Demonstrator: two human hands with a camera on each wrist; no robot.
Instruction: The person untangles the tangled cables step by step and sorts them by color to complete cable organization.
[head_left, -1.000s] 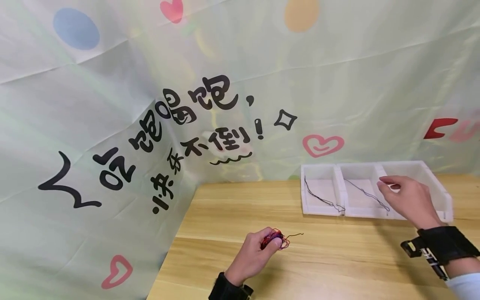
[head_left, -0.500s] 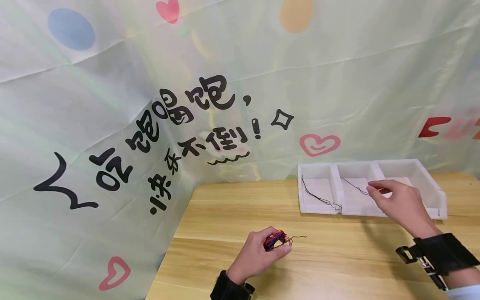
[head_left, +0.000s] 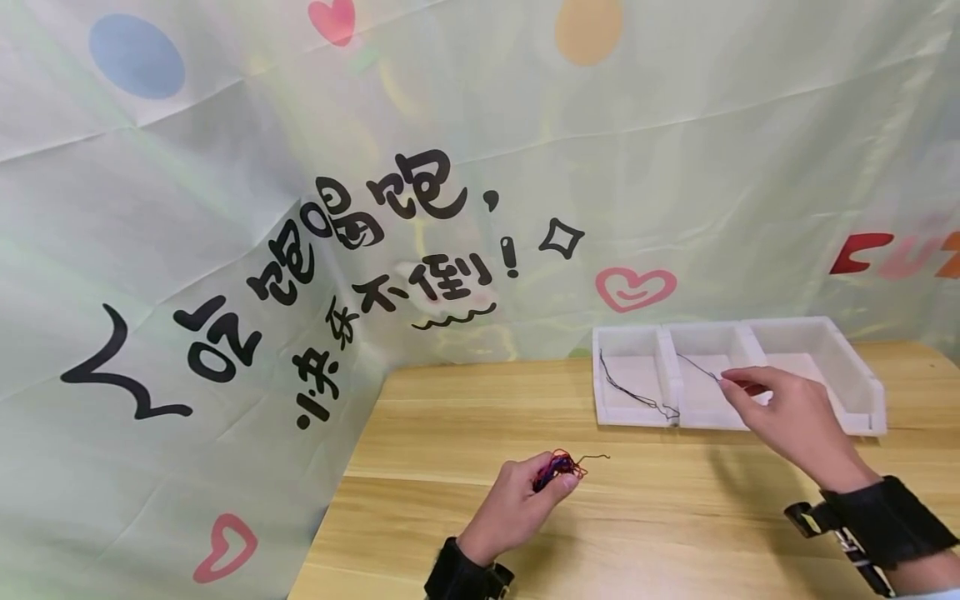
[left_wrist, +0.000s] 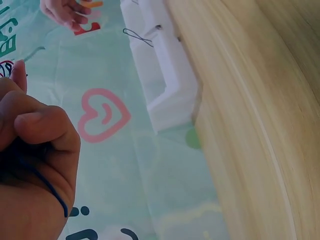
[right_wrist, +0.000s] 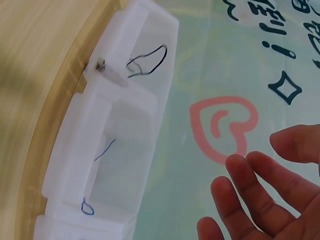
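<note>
My left hand (head_left: 504, 505) grips a small bundle of thin red and blue wires (head_left: 553, 472) low over the table, with one dark end sticking out to the right. In the left wrist view, a blue strand crosses the palm side of that hand. My right hand (head_left: 798, 421) hovers above the middle and right compartments of a white tray (head_left: 633, 421). Its fingers are loosely bent, with nothing between them in the right wrist view. A black wire (head_left: 633, 395) lies in the tray's left compartment. In the middle one is a thin blue wire (right_wrist: 104, 150), partly hidden behind the right hand in the head view.
The wooden table (head_left: 465, 417) extends in front of the tray. A printed cloth (head_left: 480, 100) with hearts and lettering hangs behind it and along the left side. Black straps with small cameras circle both wrists.
My right hand has moved left over the tray, from the right compartment toward the middle one. The left hand still grips the bundle, its thumb shifting on it. The head view has turned slightly right.
</note>
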